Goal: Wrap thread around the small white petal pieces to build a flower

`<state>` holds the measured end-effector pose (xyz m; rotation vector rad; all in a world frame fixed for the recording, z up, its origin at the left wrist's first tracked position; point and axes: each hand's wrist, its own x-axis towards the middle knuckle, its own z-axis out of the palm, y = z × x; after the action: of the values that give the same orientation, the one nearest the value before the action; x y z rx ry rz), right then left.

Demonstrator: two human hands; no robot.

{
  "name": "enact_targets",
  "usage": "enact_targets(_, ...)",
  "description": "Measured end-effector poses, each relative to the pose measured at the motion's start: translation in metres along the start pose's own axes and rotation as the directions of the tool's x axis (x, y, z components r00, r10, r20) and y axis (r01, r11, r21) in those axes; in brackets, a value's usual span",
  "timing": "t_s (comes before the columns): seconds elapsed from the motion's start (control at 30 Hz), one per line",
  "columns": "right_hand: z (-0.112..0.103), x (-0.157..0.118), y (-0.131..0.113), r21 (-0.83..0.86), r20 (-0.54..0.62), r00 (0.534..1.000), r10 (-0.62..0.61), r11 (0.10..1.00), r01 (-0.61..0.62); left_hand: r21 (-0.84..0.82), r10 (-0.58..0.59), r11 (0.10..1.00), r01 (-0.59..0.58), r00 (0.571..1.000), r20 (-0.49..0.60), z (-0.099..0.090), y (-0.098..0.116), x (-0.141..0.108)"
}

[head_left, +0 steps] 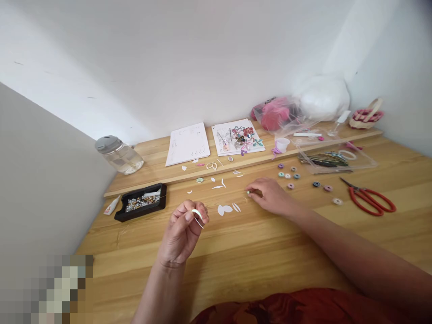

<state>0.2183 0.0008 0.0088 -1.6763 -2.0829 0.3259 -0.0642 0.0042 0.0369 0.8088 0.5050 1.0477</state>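
Note:
My left hand [184,229] is raised over the front of the table, thumb and fingers pinched on a narrow curved leaf-shaped piece [197,213], pale green and white. A thin white tail hangs below that piece. Farther right, my right hand [268,195] rests low over the wood, its fingertips closed on a small pale-green spool [249,192], mostly hidden. Between the hands lie white oval paper cutouts [224,210] and slim white leaf cutouts [236,207]. A green-striped leaf piece [200,180] lies beyond them.
Small thread bobbins [316,184] lie scattered right of my right hand, near red-handled scissors [369,200]. At left are a black bead tray [140,202], a glue tube [111,205] and a lidded jar [119,155]. A raised ledge holds papers [188,144] and a clear plastic box [366,163].

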Motion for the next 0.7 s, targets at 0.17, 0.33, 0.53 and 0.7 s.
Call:
enact_targets(0.17, -0.002, -0.002, 0.008, -0.01, -0.049, 0.996, -0.076, 0.997, 0.075, -0.078, 0.004, 0.997, 0.003, 0.995, 0.096, 0.003, -0.001, -0.002)
enact_targets(0.33, -0.004, -0.008, 0.019, 0.029, -0.011, 0.999, 0.041, 0.999, -0.041, -0.134, 0.028, 0.991, -0.01, 0.991, 0.132, 0.005, -0.004, -0.001)
enact_targets(0.53, -0.004, -0.017, 0.024, -0.034, 0.035, 0.997, 0.064, 0.997, -0.063, -0.174, 0.023, 0.985, 0.011, 0.982, 0.188, 0.001, -0.008, 0.002)
enact_targets(0.7, -0.001, -0.026, 0.033, -0.068, 0.009, 0.999, 0.043, 0.997, -0.042, -0.171, 0.0, 0.985, 0.034, 0.98, 0.2, 0.002, -0.011, 0.004)
